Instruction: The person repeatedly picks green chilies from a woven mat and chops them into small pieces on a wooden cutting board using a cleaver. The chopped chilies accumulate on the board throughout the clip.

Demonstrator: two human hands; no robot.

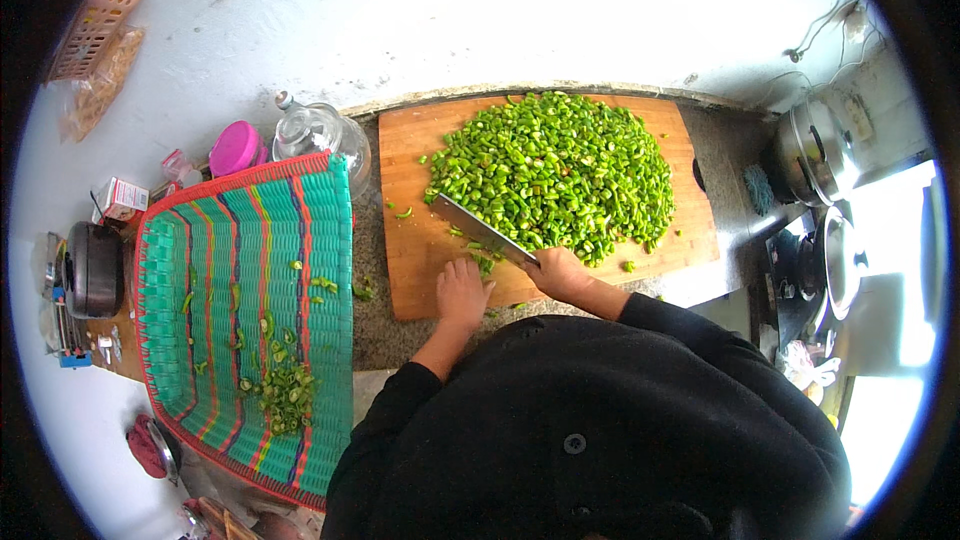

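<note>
My right hand (pixel 561 274) grips the handle of a broad-bladed kitchen knife (pixel 480 226), its blade slanting up and left along the near edge of a large heap of chopped green peppers (pixel 559 172). The heap covers much of a wooden cutting board (pixel 420 277). My left hand (pixel 461 292) rests on the board's near part, below the blade, thumb apart from the fingers. Beside its fingertips lie a few green pepper pieces (pixel 484 264), partly under the blade. To the left, a green woven plastic basket (pixel 247 270) with a red rim holds some sliced peppers (pixel 287 394).
A glass jar (pixel 319 135) and a pink-lidded container (pixel 236 148) stand behind the basket. A black case-like object (pixel 95 270) is at far left. On the right are a steel pot (pixel 814 154), a blue scrubber (pixel 758 190) and a stove (pixel 791 270). A white wall (pixel 487 22) rises behind the board.
</note>
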